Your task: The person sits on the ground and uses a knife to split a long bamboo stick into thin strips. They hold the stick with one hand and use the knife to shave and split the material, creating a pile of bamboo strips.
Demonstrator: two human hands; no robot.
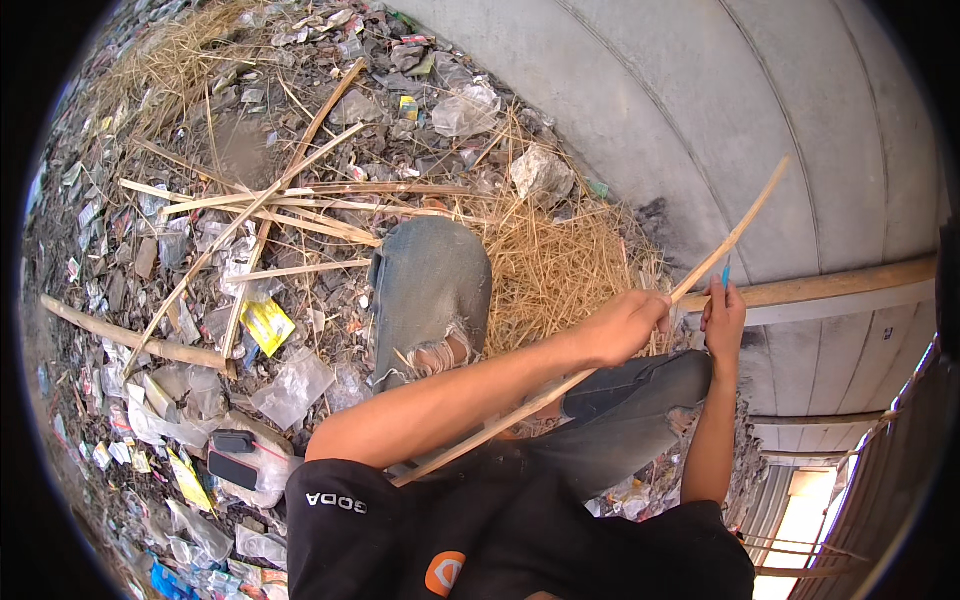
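A long, pale bamboo strip (pixel 738 230) slants from beside my torso up toward the grey wall, its far end bending slightly. My left hand (pixel 632 328) is closed around the strip past its middle, with my forearm reaching across my lap. Just to the right, my right hand (pixel 724 318) has its fingers pinched on a small, slim blue object (pixel 726 271). Only the blue tip shows above the fingers, so its kind cannot be made out. The blue tip is close beside the strip; whether they touch is unclear.
Several cut strips (pixel 300 190) lie crossed on littered ground at the left, with a thicker curved pole (pixel 140 335). Dry straw (pixel 560 270) and a pale rock (pixel 541 175) are ahead. A phone (pixel 232 468) rests at the lower left. A wooden beam (pixel 830 285) crosses the wall.
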